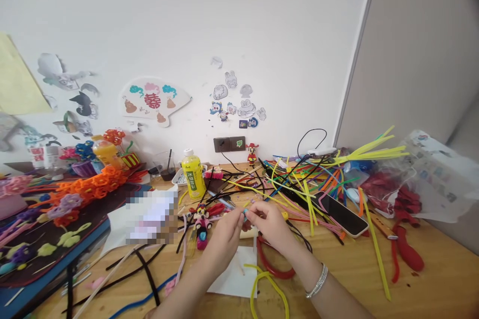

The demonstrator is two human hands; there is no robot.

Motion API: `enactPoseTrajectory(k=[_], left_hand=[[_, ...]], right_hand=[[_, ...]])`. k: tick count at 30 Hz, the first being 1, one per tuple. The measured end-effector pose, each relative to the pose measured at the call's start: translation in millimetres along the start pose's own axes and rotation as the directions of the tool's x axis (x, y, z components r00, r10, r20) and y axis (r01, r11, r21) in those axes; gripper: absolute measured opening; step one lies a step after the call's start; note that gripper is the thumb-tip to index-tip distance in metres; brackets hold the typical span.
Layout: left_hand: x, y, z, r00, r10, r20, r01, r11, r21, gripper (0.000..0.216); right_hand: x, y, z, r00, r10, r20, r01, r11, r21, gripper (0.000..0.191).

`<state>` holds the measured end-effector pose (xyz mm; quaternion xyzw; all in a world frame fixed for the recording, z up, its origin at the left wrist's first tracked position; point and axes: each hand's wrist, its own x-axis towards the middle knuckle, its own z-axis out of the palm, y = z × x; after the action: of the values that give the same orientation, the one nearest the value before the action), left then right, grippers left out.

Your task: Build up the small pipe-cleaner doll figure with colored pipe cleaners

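My left hand point(229, 229) and my right hand point(267, 222) meet over the middle of the table, fingertips pinched together. Between them shows a small teal piece point(245, 213), mostly covered by the fingers; its kind is not clear. Below the hands lies a white sheet of paper point(234, 279) with a yellow pipe cleaner point(275, 289) looped at its right edge. A red curved strip point(275, 266) is under my right wrist. Left of my left hand sits a small pipe-cleaner doll point(202, 217) in black, pink and red.
Pipe cleaners, a phone point(342, 213) and plastic bags point(441, 179) crowd the right side. A yellow drink bottle point(193, 177) stands behind the doll. Orange pipe-cleaner flowers point(90, 192) and a dark mat point(56, 249) fill the left. Behind is a wall with a socket point(229, 144).
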<state>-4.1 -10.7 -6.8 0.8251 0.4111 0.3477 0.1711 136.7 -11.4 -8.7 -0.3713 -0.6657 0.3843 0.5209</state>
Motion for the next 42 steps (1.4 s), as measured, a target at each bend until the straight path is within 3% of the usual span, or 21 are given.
enactPoseTrajectory(k=[4, 10, 13, 17, 20, 23, 30, 34, 39, 42], left_hand=[[1.3, 2.2, 1.0, 0.997, -0.045, 0.058, 0.048, 0.998, -0.05, 0.023], [1.4, 7.0, 1.3, 0.998, 0.003, 0.062, 0.008, 0.985, -0.173, 0.019], [1.2, 8.3, -0.3, 0.998, 0.011, 0.068, -0.002, 0.991, -0.136, 0.021], [1.5, 4.6, -2.5, 0.994, 0.009, 0.107, -0.005, 1.0, -0.03, 0.018], [2.8, -2.6, -3.1, 0.989, -0.008, 0.15, -0.002, 0.998, 0.067, 0.017], [5.0, -7.6, -4.5, 0.982, 0.006, 0.189, -0.024, 0.995, 0.096, 0.02], [3.1, 2.7, -10.7, 0.971, 0.01, 0.238, 0.031, 0.986, -0.167, 0.028], [0.5, 1.0, -4.2, 0.971, -0.038, 0.237, 0.131, 0.912, -0.39, 0.032], [2.6, -5.7, 3.3, 0.958, -0.092, 0.273, 0.231, 0.812, -0.536, 0.033], [4.9, -6.2, -0.1, 0.959, -0.092, 0.268, 0.21, 0.866, -0.453, 0.033]], right_hand=[[1.3, 6.1, 0.0, 0.999, 0.029, -0.036, -0.028, 0.999, 0.041, 0.031], [-0.9, 0.9, 3.4, 1.0, -0.027, -0.013, 0.028, 0.996, 0.083, 0.034], [-1.7, -3.4, 0.7, 0.986, -0.167, -0.007, 0.164, 0.977, -0.137, 0.034], [-1.6, -1.8, -8.0, 0.964, -0.262, 0.053, 0.254, 0.834, -0.49, 0.029], [-1.2, 0.5, -14.8, 0.968, -0.216, 0.126, 0.249, 0.79, -0.561, 0.025], [-0.2, 0.1, -19.2, 0.96, -0.17, 0.225, 0.264, 0.823, -0.503, 0.023], [1.7, 2.5, -21.7, 0.95, -0.176, 0.257, 0.271, 0.876, -0.4, 0.029], [2.1, 7.5, -20.8, 0.938, -0.217, 0.269, 0.312, 0.869, -0.384, 0.029], [2.1, 8.1, -19.5, 0.914, -0.28, 0.293, 0.397, 0.766, -0.505, 0.029], [1.3, 8.9, -18.8, 0.898, -0.307, 0.316, 0.44, 0.626, -0.644, 0.022]])
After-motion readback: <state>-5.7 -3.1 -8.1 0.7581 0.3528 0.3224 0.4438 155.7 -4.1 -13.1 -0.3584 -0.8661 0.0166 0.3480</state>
